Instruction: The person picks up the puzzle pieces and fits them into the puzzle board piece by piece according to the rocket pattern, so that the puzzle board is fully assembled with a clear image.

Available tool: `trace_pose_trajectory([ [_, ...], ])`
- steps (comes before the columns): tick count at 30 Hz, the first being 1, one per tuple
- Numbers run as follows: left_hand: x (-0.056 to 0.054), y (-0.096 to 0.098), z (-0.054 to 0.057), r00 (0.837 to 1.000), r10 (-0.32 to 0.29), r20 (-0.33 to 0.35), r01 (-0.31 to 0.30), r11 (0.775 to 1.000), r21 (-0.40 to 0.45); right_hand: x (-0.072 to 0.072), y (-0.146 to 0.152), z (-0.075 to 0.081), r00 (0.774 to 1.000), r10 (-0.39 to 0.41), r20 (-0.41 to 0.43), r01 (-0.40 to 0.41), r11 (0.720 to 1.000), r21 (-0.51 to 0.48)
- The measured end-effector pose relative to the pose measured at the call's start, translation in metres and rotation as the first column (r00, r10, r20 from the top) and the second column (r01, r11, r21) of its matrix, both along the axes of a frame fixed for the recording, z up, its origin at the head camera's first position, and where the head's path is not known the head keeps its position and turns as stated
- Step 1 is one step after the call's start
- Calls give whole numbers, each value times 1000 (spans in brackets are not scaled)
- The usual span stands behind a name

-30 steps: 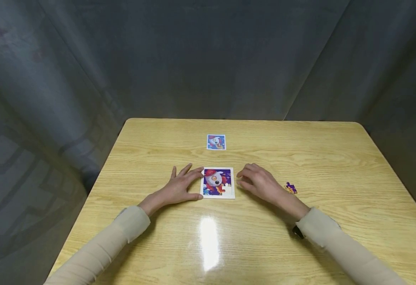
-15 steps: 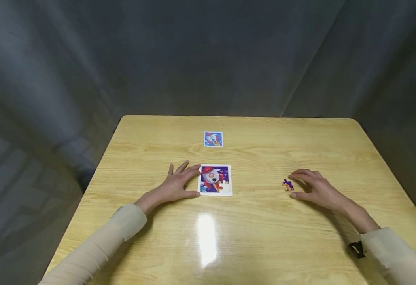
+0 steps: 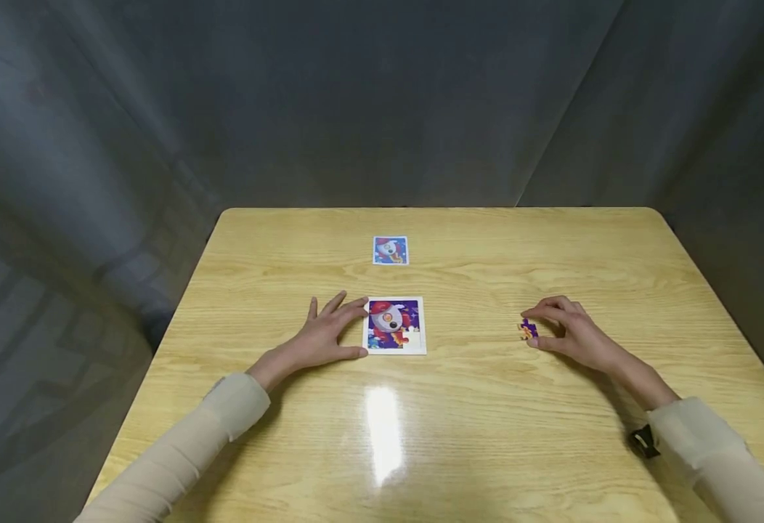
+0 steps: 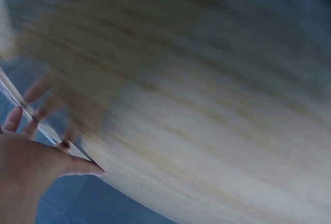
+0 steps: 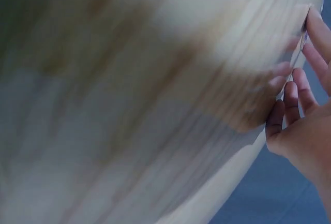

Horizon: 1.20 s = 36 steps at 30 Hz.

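On the wooden table lies a square jigsaw puzzle (image 3: pixel 388 318) in a white frame, picturing a white-and-red character on purple, with a pale gap at its lower right. My left hand (image 3: pixel 323 338) rests at the frame's left side, fingers spread and fairly straight, the index fingertip at the upper corner and the thumb at the lower one. Well to the right, my right hand (image 3: pixel 574 335) has thumb and index finger on opposite edges of a small purple-and-orange jigsaw piece (image 3: pixel 529 330). In the right wrist view, the fingers (image 5: pixel 302 87) reach the tabletop.
Behind the puzzle lies a small square picture card (image 3: pixel 391 250) with a similar character. A grey curtain (image 3: pixel 369 102) hangs beyond the table's (image 3: pixel 290 232) far edge and along its sides. Light glares off the tabletop in front of the puzzle.
My right hand has moved from beside the puzzle out to the right, and its thumb and finger have closed in on the jigsaw piece. The left hand stays at the frame.
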<state>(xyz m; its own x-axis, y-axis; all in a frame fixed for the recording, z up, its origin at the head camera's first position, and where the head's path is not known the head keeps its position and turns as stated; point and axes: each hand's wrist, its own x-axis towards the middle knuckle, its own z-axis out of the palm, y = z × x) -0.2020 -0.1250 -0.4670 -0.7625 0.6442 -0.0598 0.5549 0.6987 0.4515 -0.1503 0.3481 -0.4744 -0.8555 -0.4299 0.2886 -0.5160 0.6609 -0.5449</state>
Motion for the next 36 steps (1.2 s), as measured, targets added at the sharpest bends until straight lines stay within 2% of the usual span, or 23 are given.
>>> trace_pose_trajectory([
  [11,0,0,0,1000,-6,4,6,1000,6,0,-5,2,995,-41,94,43,999,-25],
  [22,1,0,1,1000,-3,9,3,1000,8,-4,-5,5,989,-27,149,30,999,-17],
  [32,0,-1,0,1000,1,7,-1,1000,2,2,-19,3,993,-36,113,40,999,-36],
  [34,0,-1,0,1000,-4,7,4,1000,3,4,-27,3,996,-37,75,37,999,-1],
  [36,0,-1,0,1000,-10,9,10,1000,2,6,-34,4,1000,-27,2,27,999,46],
])
